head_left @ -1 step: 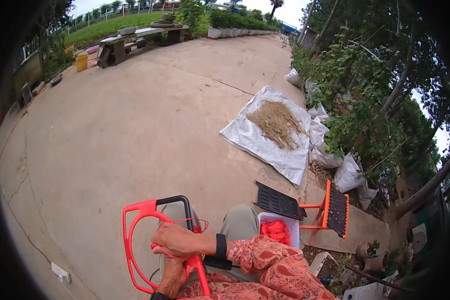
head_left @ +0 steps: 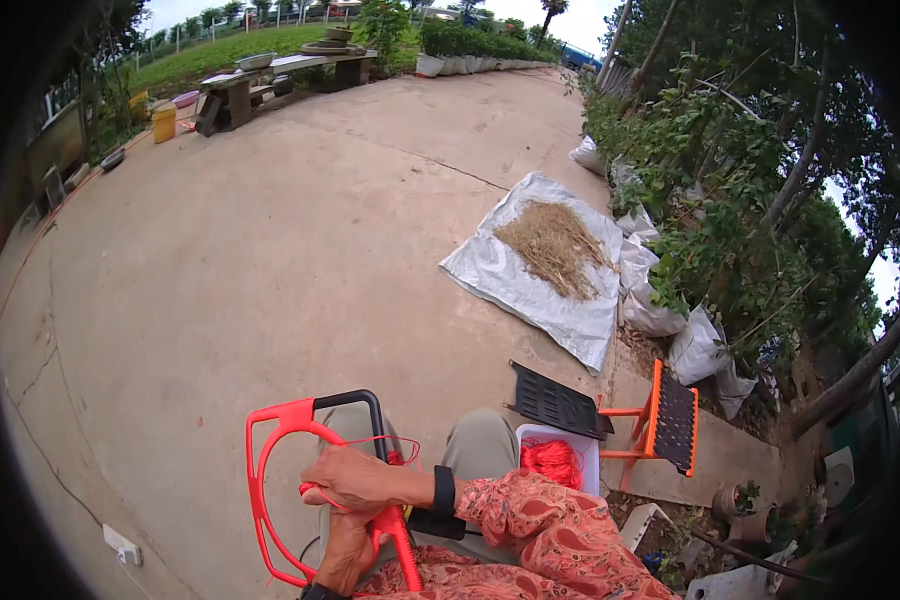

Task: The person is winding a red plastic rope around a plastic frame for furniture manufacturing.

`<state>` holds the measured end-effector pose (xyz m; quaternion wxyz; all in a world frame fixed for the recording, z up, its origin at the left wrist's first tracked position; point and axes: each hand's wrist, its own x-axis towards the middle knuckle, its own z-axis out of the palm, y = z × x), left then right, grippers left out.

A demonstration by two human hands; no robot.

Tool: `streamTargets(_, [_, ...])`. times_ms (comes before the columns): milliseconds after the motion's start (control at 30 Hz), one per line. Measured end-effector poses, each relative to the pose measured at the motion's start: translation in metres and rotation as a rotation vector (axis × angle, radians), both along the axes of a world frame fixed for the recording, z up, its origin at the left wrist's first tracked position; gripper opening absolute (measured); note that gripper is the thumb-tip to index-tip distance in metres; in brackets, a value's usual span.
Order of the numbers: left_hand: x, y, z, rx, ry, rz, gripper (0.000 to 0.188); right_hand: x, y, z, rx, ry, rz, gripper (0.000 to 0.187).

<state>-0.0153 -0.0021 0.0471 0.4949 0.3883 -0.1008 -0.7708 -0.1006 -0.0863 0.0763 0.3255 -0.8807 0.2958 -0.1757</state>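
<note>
Across my lap lies a red plastic frame point(head_left: 257, 490) with a round loop, a black bent bar point(head_left: 375, 405) and a ribbed red grip point(head_left: 407, 560). My right hand point(head_left: 350, 478), black band at its wrist, is closed on red cord point(head_left: 315, 492) by the frame. Just below it my left hand point(head_left: 345, 548) is closed on the same cord, beside the grip; its fingers are partly hidden. A thin strand loops from the hands over the black bar. To the right, a white bin point(head_left: 589, 462) holds a bundle of red cord point(head_left: 550, 462).
A black slotted panel point(head_left: 560, 402) overhangs the bin, next to an orange-framed folding stool point(head_left: 660, 420). Dry stalks point(head_left: 555, 245) lie on a white sheet point(head_left: 490, 265) ahead. White sacks point(head_left: 698, 345) line the plants at right. A white socket block point(head_left: 122, 544) sits on the concrete at lower left.
</note>
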Motion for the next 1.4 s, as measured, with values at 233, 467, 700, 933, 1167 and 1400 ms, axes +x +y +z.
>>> streamTargets(233, [0.008, -0.007, 0.008, -0.119, 0.075, -0.234, 0.013, -0.024, -0.002, 0.060, 0.696, -0.677, -0.322, 0.032])
streamTargets(467, [0.017, -0.016, 0.006, -0.103, 0.022, -0.220, 0.024, -0.079, 0.000, 0.106, 0.294, -0.635, -0.527, 0.041])
streamTargets(700, [0.023, -0.007, -0.004, -0.065, 0.000, -0.132, 0.024, -0.232, 0.037, 0.046, -0.012, 0.298, -0.823, 0.072])
streamTargets(933, [0.016, -0.018, -0.005, -0.069, 0.043, -0.155, 0.023, -0.419, 0.085, -0.006, -0.214, 0.576, -1.411, 0.026])
streamTargets(1167, [0.019, -0.012, -0.005, -0.060, 0.018, -0.146, 0.024, -0.205, 0.071, 0.036, 0.751, -0.151, -0.983, 0.010])
streamTargets(1400, [0.015, -0.012, -0.001, -0.048, 0.012, -0.125, 0.026, -0.128, 0.091, 0.005, 0.479, -0.066, -0.636, 0.031])
